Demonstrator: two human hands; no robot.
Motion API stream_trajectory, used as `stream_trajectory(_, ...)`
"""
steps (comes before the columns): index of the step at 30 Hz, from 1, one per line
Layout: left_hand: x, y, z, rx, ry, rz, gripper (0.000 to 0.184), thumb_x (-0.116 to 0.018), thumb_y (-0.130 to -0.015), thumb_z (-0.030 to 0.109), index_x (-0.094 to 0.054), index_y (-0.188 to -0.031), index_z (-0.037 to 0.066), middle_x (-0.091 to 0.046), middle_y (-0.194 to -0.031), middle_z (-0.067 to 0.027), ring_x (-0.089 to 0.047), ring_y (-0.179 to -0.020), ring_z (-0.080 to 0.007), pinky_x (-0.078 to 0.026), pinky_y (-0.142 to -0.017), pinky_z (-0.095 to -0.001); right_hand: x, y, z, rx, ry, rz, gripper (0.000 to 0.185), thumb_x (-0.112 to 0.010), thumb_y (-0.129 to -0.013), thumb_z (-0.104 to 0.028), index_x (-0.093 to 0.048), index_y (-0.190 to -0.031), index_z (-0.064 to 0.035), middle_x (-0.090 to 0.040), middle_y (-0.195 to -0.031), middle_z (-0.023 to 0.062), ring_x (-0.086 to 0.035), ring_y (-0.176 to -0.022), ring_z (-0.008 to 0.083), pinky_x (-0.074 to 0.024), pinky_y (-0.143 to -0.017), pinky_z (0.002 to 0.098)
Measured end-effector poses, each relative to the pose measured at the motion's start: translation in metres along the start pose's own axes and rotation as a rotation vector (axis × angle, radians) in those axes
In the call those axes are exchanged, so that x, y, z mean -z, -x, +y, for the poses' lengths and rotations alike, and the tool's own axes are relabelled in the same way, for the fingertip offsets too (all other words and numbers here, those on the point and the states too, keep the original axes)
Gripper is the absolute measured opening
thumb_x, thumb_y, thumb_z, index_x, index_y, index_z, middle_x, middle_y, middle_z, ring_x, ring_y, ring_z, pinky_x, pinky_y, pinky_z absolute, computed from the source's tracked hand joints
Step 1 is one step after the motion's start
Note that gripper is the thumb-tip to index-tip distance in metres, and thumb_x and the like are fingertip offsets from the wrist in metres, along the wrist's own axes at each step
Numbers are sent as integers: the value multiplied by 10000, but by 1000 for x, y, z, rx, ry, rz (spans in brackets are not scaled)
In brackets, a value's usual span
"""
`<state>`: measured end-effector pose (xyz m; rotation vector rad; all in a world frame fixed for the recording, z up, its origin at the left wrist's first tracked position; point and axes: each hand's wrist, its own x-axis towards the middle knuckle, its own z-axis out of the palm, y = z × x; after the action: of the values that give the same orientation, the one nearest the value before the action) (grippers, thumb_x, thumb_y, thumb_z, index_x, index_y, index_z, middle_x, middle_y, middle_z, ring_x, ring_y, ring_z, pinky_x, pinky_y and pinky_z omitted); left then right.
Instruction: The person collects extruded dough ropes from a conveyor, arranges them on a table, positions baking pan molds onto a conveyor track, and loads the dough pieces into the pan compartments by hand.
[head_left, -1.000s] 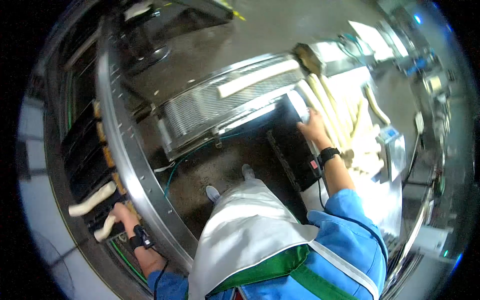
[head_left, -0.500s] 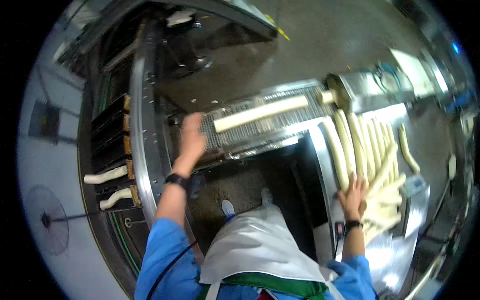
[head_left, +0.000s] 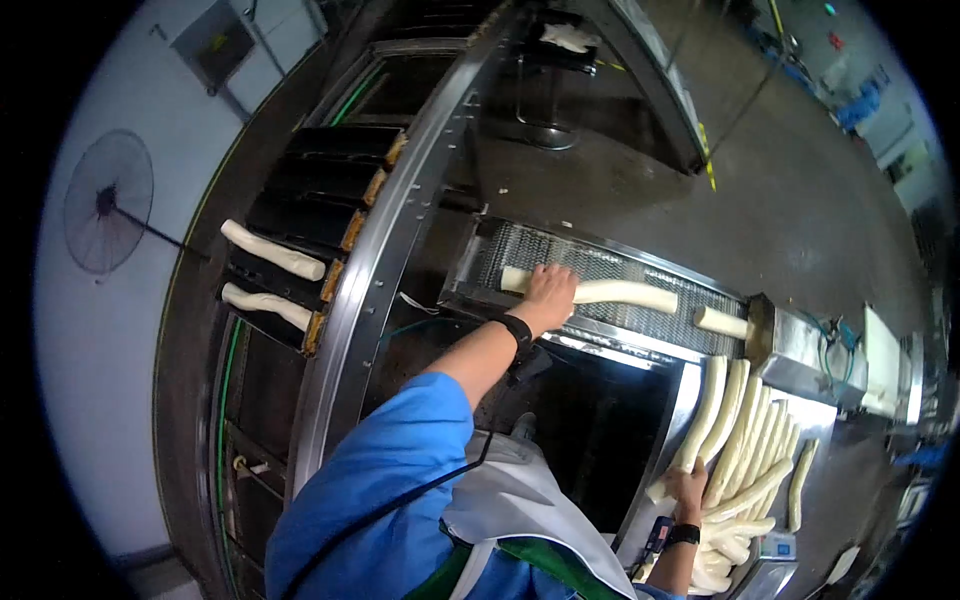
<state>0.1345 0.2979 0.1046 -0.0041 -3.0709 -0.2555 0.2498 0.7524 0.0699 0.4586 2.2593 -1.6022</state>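
Observation:
A long pale dough roll (head_left: 628,293) lies along the wire-mesh conveyor (head_left: 600,258). My left hand (head_left: 550,297) is wrapped over it from above, and one end of the roll shows on either side. At the lower right, my right hand (head_left: 686,488) curls around the near part of another dough roll (head_left: 706,412). That roll lies at the left edge of a pile of dough rolls (head_left: 755,450) on a steel table. The fingertips of my right hand are partly hidden.
A shorter dough piece (head_left: 722,322) sticks out of the metal machine outlet (head_left: 790,340). At left, two dough rolls (head_left: 272,250) rest on dark trays beside a steel rail (head_left: 385,235). A small scale (head_left: 778,546) stands by the pile. A fan (head_left: 108,202) is at the wall.
My left hand has come from beside the conveyor's left end onto the dough roll and closed over it. My right hand has gone from spread flat to curled around a roll. The view has turned.

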Motion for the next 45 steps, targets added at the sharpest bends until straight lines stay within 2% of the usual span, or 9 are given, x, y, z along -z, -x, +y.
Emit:
stream_trajectory(10, 6, 3, -78, 62, 235, 27, 290, -601, -818, 252, -618, -975, 9, -564, -998, -168, -550, -948, -281, -447, -817, -407, -119, -16, -237, 184, -238, -278, 410, -479, -870, -368, -535, -1061, -11, -554, -944, 104, -564, -810, 205, -513, -697, 323)
stream_trajectory(17, 157, 75, -160, 256, 2011, 606, 261, -472, -890, 223, -527, -1031, 10, -646, -847, -145, -650, -698, -224, -553, -605, -325, -235, 41, -415, 548, -148, -539, 419, -529, -806, -317, -604, -1002, 45, -645, -922, 139, -638, -755, 203, -518, -661, 300)
stream_trajectory(22, 225, 140, -227, 329, 1913, 1145, 351, -580, -863, 200, -447, -1156, 61, -577, -961, -118, -610, -820, -228, -521, -738, -370, -400, 54, -475, 629, -32, -956, 464, -560, -815, -295, -534, -1150, 24, -600, -1042, 129, -599, -861, 191, -484, -738, 282)
stream_trajectory(27, 166, 185, -303, 989, 1677, 1011, 506, -606, -880, 224, -351, -1275, 36, -501, -1143, -127, -493, -1088, -207, -417, -910, -347, -545, 43, -478, 657, 110, -1157, 564, -591, -823, -274, -464, -1297, 3, -555, -1162, 120, -561, -967, 179, -450, -815, 264)
stream_trajectory(33, 108, 263, -415, 1387, 697, 909, 679, -638, -827, 199, -325, -1349, -103, -366, -1390, -268, -375, -1286, -340, -293, -1067, -366, -563, -46, -378, 716, 496, -931, 554, -686, -751, -155, -499, -1234, 42, -542, -1224, 191, -527, -1123, 274, -440, -938, 353)
stream_trajectory(35, 66, 289, -469, 1465, 1055, 1223, 488, -553, -867, 195, -459, -1233, -115, -513, -1229, -282, -497, -1146, -375, -374, -981, -387, -540, -74, -350, 569, 576, -936, 588, -706, -767, -171, -473, -1266, 34, -547, -1254, 169, -507, -1176, 261, -397, -985, 345)
stream_trajectory(37, 53, 306, -483, 1561, 513, 958, 355, -566, -865, 216, -571, -1063, -79, -606, -1048, -236, -577, -977, -348, -447, -844, -408, -518, -138, -301, 715, 806, -827, 597, -730, -748, -204, -489, -1242, 30, -549, -1244, 208, -505, -1187, 283, -388, -996, 379)
stream_trajectory(42, 45, 320, -471, 1635, 511, 1107, 313, -600, -853, 248, -594, -1004, -27, -625, -992, -202, -599, -915, -312, -470, -790, -400, -447, -202, -279, 833, 1159, -318, 665, -813, -641, -284, -521, -1183, -33, -533, -1137, 229, -508, -1065, 395, -418, -941, 447)
stream_trajectory(45, 96, 306, -410, 1572, 359, 695, 320, -617, -830, 204, -584, -1087, 15, -604, -1048, -175, -526, -1062, -353, -424, -902, -417, -426, -244, -271, 777, 1318, -37, 728, -736, -641, -135, -433, -1295, -39, -459, -1267, 235, -438, -1191, 387, -372, -1017, 447)
